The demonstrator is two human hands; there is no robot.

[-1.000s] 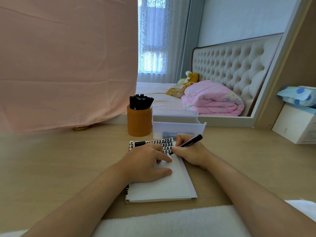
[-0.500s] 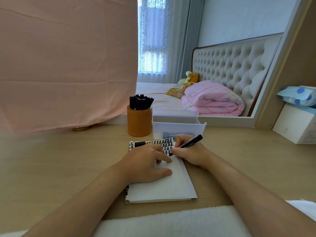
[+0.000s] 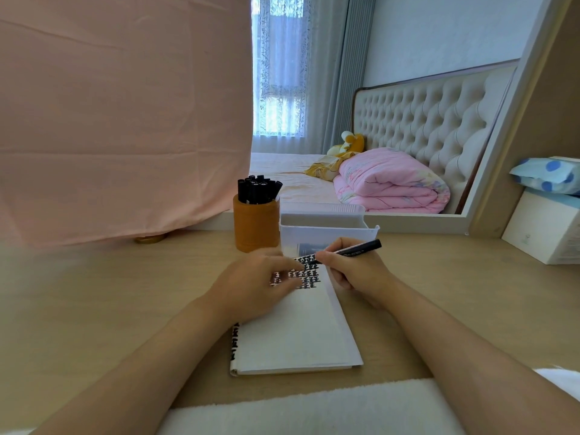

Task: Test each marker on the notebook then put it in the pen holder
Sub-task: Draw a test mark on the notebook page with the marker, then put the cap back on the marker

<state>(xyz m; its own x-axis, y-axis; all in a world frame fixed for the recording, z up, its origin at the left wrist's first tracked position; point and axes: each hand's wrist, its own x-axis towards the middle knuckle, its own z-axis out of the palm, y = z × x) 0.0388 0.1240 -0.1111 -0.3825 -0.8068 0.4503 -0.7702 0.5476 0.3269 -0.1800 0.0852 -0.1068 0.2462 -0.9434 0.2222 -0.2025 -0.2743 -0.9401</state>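
Far left: a large pink cloth sheet [image 3: 125, 120] hangs down to the pale wooden desk top [image 3: 94, 309].

The left hand [image 3: 257, 287] lies over the upper left part of the open white-paged notebook [image 3: 298, 337]. It is blurred. The fingers look bent, but whether they pinch anything cannot be told.

The orange cylindrical pen holder [image 3: 255, 226] stands upright beyond this hand, near it, with a cluster of black capped markers [image 3: 259, 189] inside.

The notebook lies flat with its long axis running away from the person. Rows of black test marks [image 3: 303, 273] fill the top of the page.

The right hand [image 3: 354, 273] pinches a slim black marker [image 3: 356, 248] in a writing grip. The tip points down-left at the marks, the rear end up-right, at a low tilt. Contact of tip with paper cannot be confirmed.

Governing relation, as judged: the pen holder lies ahead and to the left of the marker hand. The left hand is the nearer of the two. The marker must come upright to enter.

A clear plastic box [image 3: 326, 229] stands just right of the holder. A white carton [image 3: 546, 233] sits far right, and a white fleecy cloth [image 3: 298, 409] covers the near edge. A bed shows behind.
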